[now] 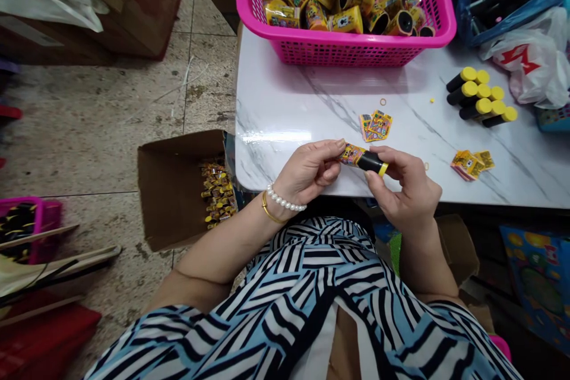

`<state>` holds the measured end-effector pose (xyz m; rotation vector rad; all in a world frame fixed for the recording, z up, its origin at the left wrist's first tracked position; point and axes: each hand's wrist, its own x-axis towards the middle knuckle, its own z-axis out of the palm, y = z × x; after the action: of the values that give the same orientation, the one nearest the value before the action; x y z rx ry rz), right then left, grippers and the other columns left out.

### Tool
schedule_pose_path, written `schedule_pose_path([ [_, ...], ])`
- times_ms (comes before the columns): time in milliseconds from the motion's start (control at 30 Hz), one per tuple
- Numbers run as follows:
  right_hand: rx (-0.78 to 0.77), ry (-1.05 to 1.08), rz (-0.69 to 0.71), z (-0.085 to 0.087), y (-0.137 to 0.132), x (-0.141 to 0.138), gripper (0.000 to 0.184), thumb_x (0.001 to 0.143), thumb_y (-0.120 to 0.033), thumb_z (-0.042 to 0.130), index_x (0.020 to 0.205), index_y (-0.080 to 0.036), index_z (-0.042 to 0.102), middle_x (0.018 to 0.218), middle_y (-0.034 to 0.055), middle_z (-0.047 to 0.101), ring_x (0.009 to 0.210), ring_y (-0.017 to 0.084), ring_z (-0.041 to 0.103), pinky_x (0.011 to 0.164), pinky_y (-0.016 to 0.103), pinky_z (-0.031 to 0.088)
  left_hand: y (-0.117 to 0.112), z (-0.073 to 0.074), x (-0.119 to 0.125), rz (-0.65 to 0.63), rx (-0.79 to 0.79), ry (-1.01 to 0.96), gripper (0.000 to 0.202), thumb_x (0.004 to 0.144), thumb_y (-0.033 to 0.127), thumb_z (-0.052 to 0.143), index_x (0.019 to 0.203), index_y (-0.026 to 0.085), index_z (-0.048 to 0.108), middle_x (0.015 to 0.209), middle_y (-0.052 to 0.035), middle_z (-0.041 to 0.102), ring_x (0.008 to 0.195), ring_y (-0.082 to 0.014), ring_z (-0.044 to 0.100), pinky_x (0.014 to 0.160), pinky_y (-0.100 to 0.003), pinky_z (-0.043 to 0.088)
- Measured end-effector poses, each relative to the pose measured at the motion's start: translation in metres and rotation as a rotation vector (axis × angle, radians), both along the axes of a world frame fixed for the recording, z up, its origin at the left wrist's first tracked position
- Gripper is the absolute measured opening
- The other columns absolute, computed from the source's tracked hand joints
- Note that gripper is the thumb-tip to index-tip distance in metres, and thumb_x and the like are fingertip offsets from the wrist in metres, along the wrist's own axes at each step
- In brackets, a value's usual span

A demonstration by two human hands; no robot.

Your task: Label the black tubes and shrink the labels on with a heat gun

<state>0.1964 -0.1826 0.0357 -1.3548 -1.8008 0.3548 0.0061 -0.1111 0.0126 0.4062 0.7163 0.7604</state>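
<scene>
the right hand point(407, 190) pinches a black tube point(370, 161) at the surface point(312, 101) edge; the left hand point(309, 169) grips the label point(351, 154) on its end. a fingertip slip may skew the label or drop the tube.

Black tube point(370, 161) (label point(351, 154) perhaps cartoon-printed), pink basket point(356, 52)

Glossy marble-look table point(285, 113); on it, a pink plastic mesh basket point(347, 50). Left of the table, a matt cardboard box point(173, 190) on rough stone floor point(111, 124).
</scene>
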Motion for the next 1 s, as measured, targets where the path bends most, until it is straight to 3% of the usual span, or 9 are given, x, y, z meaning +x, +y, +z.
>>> schedule_pose_path([
  [100, 0.064, -0.05, 0.041, -0.003, 0.002, 0.0, 0.041, 0.093, -0.024, 0.079, 0.131, -0.027, 0.063, 0.133, 0.0093, 0.076, 0.117, 0.025, 0.077, 0.097, 0.038, 0.068, -0.003, 0.001, 0.002, -0.003, 0.039, 0.046, 0.037, 0.074, 0.038, 0.095, 0.08, 0.012, 0.07, 0.067, 0.0006, 0.06, 0.044, -0.0014, 0.04, 0.039, -0.015, 0.018],
  [233, 0.017, 0.145, 0.046, -0.015, 0.004, 0.0, 0.041, 0.093, -0.025, 0.078, 0.131, -0.027, 0.063, 0.133, 0.0111, 0.075, 0.12, 0.026, 0.076, 0.092, 0.04, 0.069, -0.01, -0.001, 0.001, 0.002, 0.099, 0.102, 0.039, 0.076, 0.045, 0.095, 0.084, 0.012, 0.075, 0.061, 0.0022, 0.056, 0.048, -0.0039, 0.044, 0.042, -0.015, 0.024],
  [367, 0.044, 0.274, 0.023, -0.02, 0.004, 0.004, 0.041, 0.088, -0.024, 0.084, 0.125, -0.028, 0.067, 0.122, 0.0084, 0.077, 0.114, 0.026, 0.076, 0.091, 0.043, 0.068, -0.012, -0.001, -0.006, 0.121, 0.198, 0.176, 0.042, 0.076, 0.037, 0.096, 0.109, 0.016, 0.078, 0.095, -0.0048, 0.073, 0.069, -0.0085, 0.061, 0.055, -0.016, 0.045],
  [433, 0.083, 0.258, 0.034, -0.018, 0.006, 0.006, 0.041, 0.086, -0.029, 0.088, 0.123, -0.029, 0.069, 0.117, 0.0072, 0.077, 0.111, 0.027, 0.076, 0.093, 0.047, 0.068, -0.009, 0.0, -0.009, 0.079, 0.28, 0.165, 0.049, 0.076, 0.034, 0.096, 0.118, 0.018, 0.076, 0.112, -0.0071, 0.074, 0.079, -0.0111, 0.066, 0.062, -0.018, 0.052],
  [567, 0.124, 0.083, 0.023, -0.015, 0.01, 0.006, 0.038, 0.087, -0.038, 0.086, 0.123, -0.032, 0.074, 0.117, 0.0081, 0.076, 0.109, 0.028, 0.075, 0.096, 0.051, 0.067, -0.005, 0.002, -0.008, -0.097, 0.334, 0.104, 0.044, 0.078, 0.039, 0.095, 0.108, 0.014, 0.076, 0.095, -0.0064, 0.074, 0.071, -0.012, 0.066, 0.062, -0.022, 0.055],
  [667, 0.143, 0.021, 0.016, -0.015, 0.011, 0.004, 0.038, 0.089, -0.034, 0.085, 0.126, -0.034, 0.076, 0.118, 0.0076, 0.074, 0.107, 0.026, 0.074, 0.093, 0.048, 0.067, -0.004, 0.002, -0.003, -0.094, 0.363, 0.125, 0.038, 0.078, 0.035, 0.095, 0.102, 0.013, 0.075, 0.087, -0.0029, 0.073, 0.063, -0.0087, 0.061, 0.061, -0.02, 0.053],
  [767, 0.136, 0.02, 0.022, -0.017, 0.01, 0.004, 0.04, 0.088, -0.031, 0.085, 0.128, -0.035, 0.077, 0.116, 0.0065, 0.073, 0.105, 0.025, 0.072, 0.088, 0.044, 0.067, -0.004, 0.002, 0.002, -0.13, 0.381, 0.092, 0.036, 0.076, 0.032, 0.095, 0.099, 0.013, 0.075, 0.084, -0.0025, 0.072, 0.068, -0.0102, 0.064, 0.063, -0.02, 0.053],
  [867, 0.094, 0.044, 0.001, -0.018, 0.009, 0.007, 0.042, 0.088, -0.03, 0.085, 0.128, -0.036, 0.077, 0.116, 0.0064, 0.072, 0.102, 0.024, 0.072, 0.079, 0.04, 0.067, -0.001, 0.002, -0.001, -0.163, 0.33, 0.056, 0.046, 0.075, 0.036, 0.095, 0.11, 0.014, 0.075, 0.09, -0.0048, 0.074, 0.07, -0.0122, 0.067, 0.063, -0.022, 0.055],
  [1000, 0.019, 0.03, 0.028, -0.019, 0.007, 0.013, 0.042, 0.089, -0.028, 0.082, 0.13, -0.033, 0.076, 0.121, 0.0075, 0.071, 0.107, 0.025, 0.072, 0.089, 0.043, 0.067, 0.004, 0.0, -0.009, -0.131, 0.274, 0.082, 0.043, 0.075, 0.041, 0.095, 0.103, 0.013, 0.075, 0.085, -0.0058, 0.074, 0.062, -0.0112, 0.064, 0.055, -0.021, 0.052],
])
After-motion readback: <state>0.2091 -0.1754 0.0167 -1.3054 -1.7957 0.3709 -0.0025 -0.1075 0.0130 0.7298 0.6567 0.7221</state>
